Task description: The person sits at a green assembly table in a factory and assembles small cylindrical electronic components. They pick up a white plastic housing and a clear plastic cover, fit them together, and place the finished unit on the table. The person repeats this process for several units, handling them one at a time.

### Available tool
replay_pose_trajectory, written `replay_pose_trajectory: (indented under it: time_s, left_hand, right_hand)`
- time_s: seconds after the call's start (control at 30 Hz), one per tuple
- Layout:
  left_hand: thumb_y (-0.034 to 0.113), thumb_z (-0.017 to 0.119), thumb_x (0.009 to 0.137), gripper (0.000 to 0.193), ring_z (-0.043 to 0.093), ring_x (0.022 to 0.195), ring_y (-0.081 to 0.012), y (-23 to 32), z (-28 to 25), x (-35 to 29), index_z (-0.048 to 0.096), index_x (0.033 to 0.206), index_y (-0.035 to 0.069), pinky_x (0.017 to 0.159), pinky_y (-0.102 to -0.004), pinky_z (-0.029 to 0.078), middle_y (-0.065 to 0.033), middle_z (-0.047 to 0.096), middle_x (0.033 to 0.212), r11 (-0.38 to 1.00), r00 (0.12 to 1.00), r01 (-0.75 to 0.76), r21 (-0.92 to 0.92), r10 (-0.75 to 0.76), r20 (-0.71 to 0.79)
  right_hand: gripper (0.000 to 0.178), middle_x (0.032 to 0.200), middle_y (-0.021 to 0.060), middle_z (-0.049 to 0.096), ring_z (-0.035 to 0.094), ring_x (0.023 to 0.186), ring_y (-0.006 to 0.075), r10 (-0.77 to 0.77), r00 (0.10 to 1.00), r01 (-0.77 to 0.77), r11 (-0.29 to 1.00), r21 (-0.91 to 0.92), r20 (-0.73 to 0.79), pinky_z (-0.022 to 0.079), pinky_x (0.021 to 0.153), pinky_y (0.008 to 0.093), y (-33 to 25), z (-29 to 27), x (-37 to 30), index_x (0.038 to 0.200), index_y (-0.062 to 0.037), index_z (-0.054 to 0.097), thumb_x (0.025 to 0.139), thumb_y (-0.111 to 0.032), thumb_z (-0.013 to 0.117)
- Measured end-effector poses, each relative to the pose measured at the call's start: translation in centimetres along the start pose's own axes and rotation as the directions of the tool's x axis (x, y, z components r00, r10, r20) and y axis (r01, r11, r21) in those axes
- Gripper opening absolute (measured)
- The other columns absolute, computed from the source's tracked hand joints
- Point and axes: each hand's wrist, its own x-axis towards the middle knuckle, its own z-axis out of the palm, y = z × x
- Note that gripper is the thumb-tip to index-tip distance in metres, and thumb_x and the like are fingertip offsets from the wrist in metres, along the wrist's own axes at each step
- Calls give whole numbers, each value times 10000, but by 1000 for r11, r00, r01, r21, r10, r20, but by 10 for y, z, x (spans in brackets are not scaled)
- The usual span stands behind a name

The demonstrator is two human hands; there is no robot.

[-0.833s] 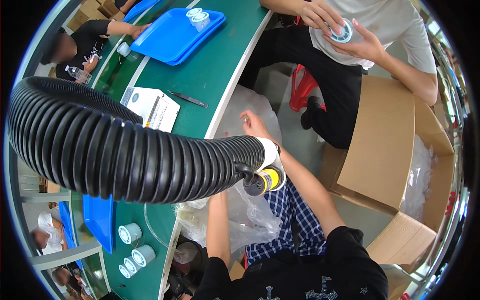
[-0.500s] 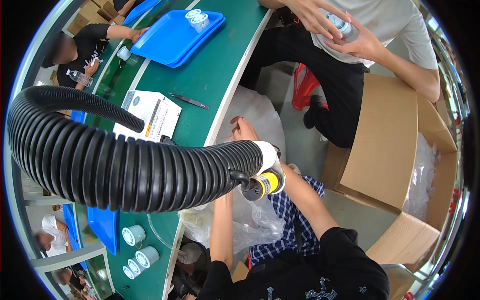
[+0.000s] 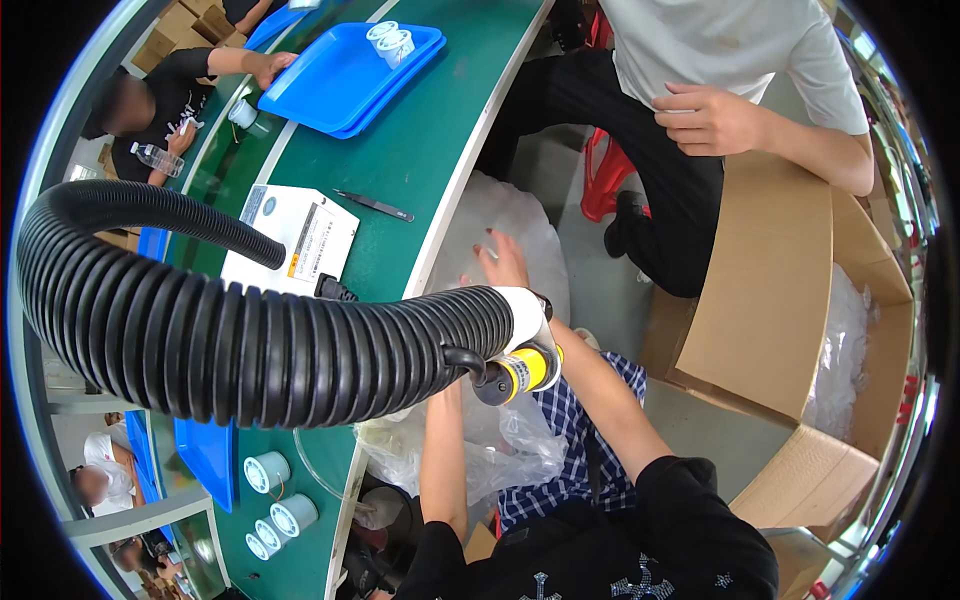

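My right hand (image 3: 507, 264) reaches past the end of a thick black corrugated hose (image 3: 300, 355). Its fingers are parted, with the thumb held away from them, and I make out nothing held. Below it lies a large translucent plastic bag (image 3: 515, 215), which spreads down over my lap. My left forearm (image 3: 443, 455) rises beside the crumpled part of the bag, but the hose hides my left hand. A yellow and black cylinder (image 3: 518, 376) is fixed in a white holder at the hose's end, above my wrists.
The green bench (image 3: 400, 255) carries a white box-shaped device (image 3: 320, 240), tweezers (image 3: 372, 205), blue trays (image 3: 335, 105) and several white spools (image 3: 294, 514). An open cardboard box (image 3: 765, 290) stands at right. Opposite sits a co-worker, one hand (image 3: 715, 120) raised.
My right hand has shifted slightly right, its fingers further apart. The co-worker opposite has lowered one hand out of sight, and the clear rounded thing they held is gone from view.
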Motion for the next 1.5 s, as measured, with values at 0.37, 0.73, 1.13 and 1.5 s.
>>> replay_pose_trajectory:
  time_s: [0.37,0.73,1.13,1.5]
  left_hand:
    - [284,468,894,308,564,972,-200,-16,49,-7,541,1097,64,879,-360,444,-73,579,1075,992,994,56,-116,-45,102]
    - [255,464,894,283,572,958,-209,-29,120,-30,547,1075,54,873,-369,452,-77,582,1062,936,970,102,-337,-19,241]
    - [417,438,887,504,160,1326,-287,-21,143,-68,347,1298,140,1059,-436,196,-128,262,1424,987,972,140,-77,-122,202]
    - [372,527,881,367,526,734,-131,-22,82,-20,522,1049,45,656,-252,441,-31,566,863,841,955,-231,490,99,280]
  right_hand:
    - [386,1282,96,440,427,1154,204,76,995,-18,786,618,-67,385,904,318,0,-49,-98,1266,-66,428,891,-138,484]
    - [317,1202,153,527,490,1133,274,-73,978,-13,914,405,196,353,964,319,-47,-68,-240,1146,-35,563,882,-195,490]
    - [133,712,133,625,605,613,220,-123,990,113,984,136,71,468,594,309,-35,-66,-113,867,2,613,787,-103,597]
    - [135,803,42,637,605,712,97,151,839,-518,513,684,522,496,667,214,-43,-65,-99,906,0,619,854,-117,573]
